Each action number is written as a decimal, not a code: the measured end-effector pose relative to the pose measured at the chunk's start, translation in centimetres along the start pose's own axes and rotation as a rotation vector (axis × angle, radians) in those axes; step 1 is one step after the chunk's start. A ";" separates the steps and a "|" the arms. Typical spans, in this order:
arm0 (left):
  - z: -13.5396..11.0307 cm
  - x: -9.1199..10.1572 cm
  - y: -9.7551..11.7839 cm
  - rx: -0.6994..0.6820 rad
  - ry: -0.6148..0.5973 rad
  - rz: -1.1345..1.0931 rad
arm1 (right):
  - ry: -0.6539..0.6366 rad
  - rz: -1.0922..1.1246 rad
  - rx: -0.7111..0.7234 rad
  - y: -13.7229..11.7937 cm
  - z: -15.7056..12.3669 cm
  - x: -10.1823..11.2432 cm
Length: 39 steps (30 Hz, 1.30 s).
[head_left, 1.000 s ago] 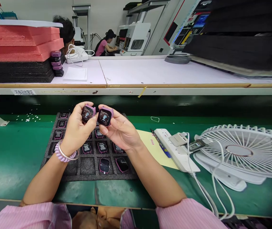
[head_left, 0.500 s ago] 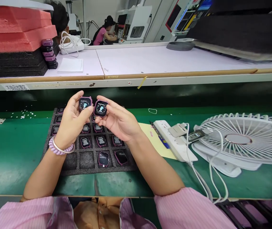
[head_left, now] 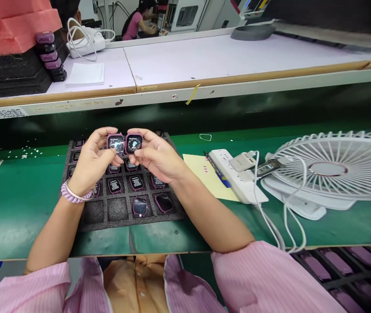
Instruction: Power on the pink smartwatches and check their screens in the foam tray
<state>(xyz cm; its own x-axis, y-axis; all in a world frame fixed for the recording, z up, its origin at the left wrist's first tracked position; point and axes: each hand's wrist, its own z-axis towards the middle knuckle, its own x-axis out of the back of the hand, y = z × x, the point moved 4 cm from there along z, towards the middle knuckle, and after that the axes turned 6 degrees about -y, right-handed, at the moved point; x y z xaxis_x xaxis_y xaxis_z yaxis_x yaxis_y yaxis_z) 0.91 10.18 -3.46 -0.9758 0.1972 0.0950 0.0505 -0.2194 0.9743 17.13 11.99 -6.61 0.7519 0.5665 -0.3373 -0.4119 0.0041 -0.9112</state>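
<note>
The left hand (head_left: pixel 96 158) is curled partly closed on a purple-cased smartwatch (head_left: pixel 115 142), and the right hand (head_left: pixel 161 161) pinches a second smartwatch (head_left: pixel 134 144) between thumb and fingers, both held side by side above the black foam tray (head_left: pixel 112 222). Each watch looks light and stiff, probably smooth enough to slip, with fragile glass; so the case edges seem the safest place to hold.

Green bench (head_left: pixel 19 204), foam tray (head_left: pixel 117 209), white fan (head_left: pixel 329 168)
</note>
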 end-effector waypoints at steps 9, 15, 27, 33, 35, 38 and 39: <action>-5.4 -1.8 -5.4 0.207 -0.118 -0.151 | 0.028 0.047 -0.132 4.8 -5.9 0.0; -6.4 -2.8 -7.8 0.243 -0.130 -0.199 | 0.099 0.112 -0.166 7.3 -7.7 0.8; -7.0 -3.1 -8.3 0.296 -0.119 -0.179 | 0.118 0.111 -0.206 7.8 -8.2 0.9; -7.1 -3.2 -8.3 0.290 -0.119 -0.171 | 0.126 0.101 -0.200 7.6 -8.2 0.7; -7.1 -3.2 -8.3 0.288 -0.122 -0.171 | 0.123 0.102 -0.197 7.5 -8.2 0.6; -7.1 -3.2 -8.4 0.292 -0.116 -0.170 | 0.109 0.099 -0.193 7.4 -8.3 0.5; -7.1 -3.2 -8.5 0.293 -0.111 -0.169 | 0.106 0.096 -0.193 7.4 -8.2 0.5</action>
<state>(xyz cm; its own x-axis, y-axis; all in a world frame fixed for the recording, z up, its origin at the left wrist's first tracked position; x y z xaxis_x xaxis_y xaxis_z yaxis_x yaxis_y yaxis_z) 2.12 4.63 -13.45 -0.9472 0.3137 -0.0670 -0.0353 0.1059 0.9938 18.70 5.50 -15.49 0.7679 0.4672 -0.4383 -0.3858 -0.2088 -0.8986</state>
